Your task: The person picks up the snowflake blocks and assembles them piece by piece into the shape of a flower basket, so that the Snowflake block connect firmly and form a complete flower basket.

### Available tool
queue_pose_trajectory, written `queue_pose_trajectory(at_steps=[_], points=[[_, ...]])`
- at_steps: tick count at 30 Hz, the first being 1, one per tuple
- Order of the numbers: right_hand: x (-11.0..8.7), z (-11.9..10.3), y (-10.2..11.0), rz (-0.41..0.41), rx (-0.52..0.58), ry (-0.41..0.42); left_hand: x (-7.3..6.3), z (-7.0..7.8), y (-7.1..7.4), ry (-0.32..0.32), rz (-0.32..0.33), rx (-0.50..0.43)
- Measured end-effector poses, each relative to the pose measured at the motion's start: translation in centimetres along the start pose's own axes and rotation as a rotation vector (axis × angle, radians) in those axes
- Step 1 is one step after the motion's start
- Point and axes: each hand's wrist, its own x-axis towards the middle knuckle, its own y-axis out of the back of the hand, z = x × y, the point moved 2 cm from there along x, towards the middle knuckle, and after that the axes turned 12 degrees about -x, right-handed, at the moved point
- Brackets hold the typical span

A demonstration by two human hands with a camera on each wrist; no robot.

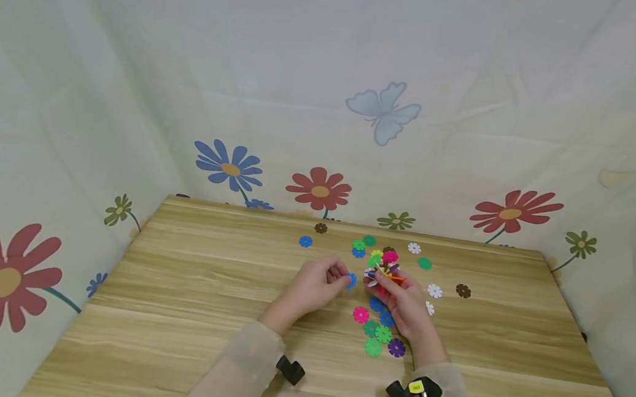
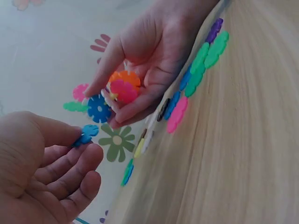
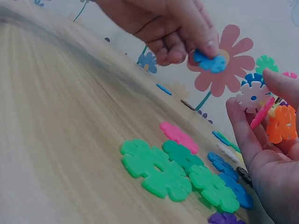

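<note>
One blue disc [image 3: 211, 63], petal-edged, one multicoloured disc cluster [image 2: 99, 101]

Loose discs [image 1: 361, 314] lie on the table [image 1: 191, 269], before the backdrop [image 1: 282, 79].

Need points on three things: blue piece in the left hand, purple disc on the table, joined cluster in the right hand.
Blue piece [image 3: 215, 64]: right wrist view, its exposed outer part.
Purple disc [image 1: 392, 347]: head view, just left of its centre.
Cluster [image 2: 98, 102]: left wrist view, its blue disc.
</note>
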Motion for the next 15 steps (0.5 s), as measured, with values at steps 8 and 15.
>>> queue_pose_trajectory(at_steps=[8, 15], points=[[0.1, 0.3, -0.4, -0.047, -0.059, -0.005, -0.3, 1.3, -0.4, 0.0, 0.061, -0.093], [-0.1, 0.2, -0.9, -0.035, -0.09, -0.017, -0.4, 1.5, -0.8, -0.018, 0.069, -0.093]])
